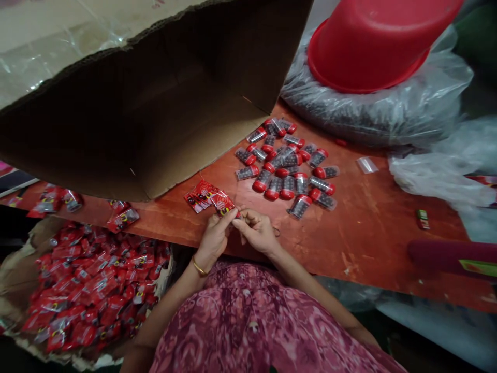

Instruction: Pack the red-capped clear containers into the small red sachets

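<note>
One red packet [222, 202] is pinched by nearly closed left fingers [227, 219] and right fingers [245, 228] (red-capped tubes [288, 185] lie nearby).

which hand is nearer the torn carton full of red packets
Left. In the picture, the left hand is above and right of the carton; the right hand is farther right.

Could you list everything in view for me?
Table: one, reddish, centre
Cardboard box: one, brown, upper left
Tub: one, red, upper right
Plastic bags: at least two, transparent, right side
Capped tubes: about two dozen, transparent and red, centre
Loose tube: one, transparent, right of those
Packets: several, red, at the hands and table's left
Packet heap: uncountable, red, lower left
Small block: one, multicoloured, right
Rounded object: one, purple, right edge
Garment: one, pink patterned, bottom
Bracelet: one, gold, left wrist
Left hand: one, holding a packet
Right hand: one, beside it
</note>
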Motion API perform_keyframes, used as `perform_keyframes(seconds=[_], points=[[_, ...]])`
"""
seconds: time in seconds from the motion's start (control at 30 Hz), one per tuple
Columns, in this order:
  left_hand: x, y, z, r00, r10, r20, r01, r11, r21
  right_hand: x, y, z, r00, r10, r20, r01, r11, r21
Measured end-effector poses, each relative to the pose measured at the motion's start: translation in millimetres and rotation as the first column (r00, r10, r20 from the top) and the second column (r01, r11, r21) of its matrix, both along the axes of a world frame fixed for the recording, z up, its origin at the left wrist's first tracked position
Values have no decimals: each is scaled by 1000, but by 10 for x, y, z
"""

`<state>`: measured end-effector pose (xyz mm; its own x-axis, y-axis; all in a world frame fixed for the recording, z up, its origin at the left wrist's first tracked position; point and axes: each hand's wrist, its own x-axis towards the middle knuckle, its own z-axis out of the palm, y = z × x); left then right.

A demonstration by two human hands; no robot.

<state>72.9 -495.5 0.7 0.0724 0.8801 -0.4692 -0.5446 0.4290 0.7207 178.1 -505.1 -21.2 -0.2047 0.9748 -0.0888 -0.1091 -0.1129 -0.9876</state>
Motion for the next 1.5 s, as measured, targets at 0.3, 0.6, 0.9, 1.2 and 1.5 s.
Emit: perform_keyframes(seconds=[0.3, 0.6, 0.9, 1.2, 1.5], points=[[-404, -111, -41, 997, 73, 29, -66, 977, -200, 0, 199, -66, 832, -178, 526, -77, 901, 427], [-1725, 18, -92, 615, 784, -86, -783, 620, 51, 574, 561, -219, 168, -422, 891, -187, 874, 449], [-732, 193, -156, 580, 372, -725, -169, 925, 339, 564, 313, -388, 205, -528, 824, -202, 801, 563], [-708, 524, -349, -29, 167, -985, 321, 935, 149, 584, 338, -394, 272, -557, 785, -169, 775, 609], [-530, 299, -115, -46, 379, -924, 367, 867, 338, 169, 282, -86, 798, -377, 469, 106, 855, 508]])
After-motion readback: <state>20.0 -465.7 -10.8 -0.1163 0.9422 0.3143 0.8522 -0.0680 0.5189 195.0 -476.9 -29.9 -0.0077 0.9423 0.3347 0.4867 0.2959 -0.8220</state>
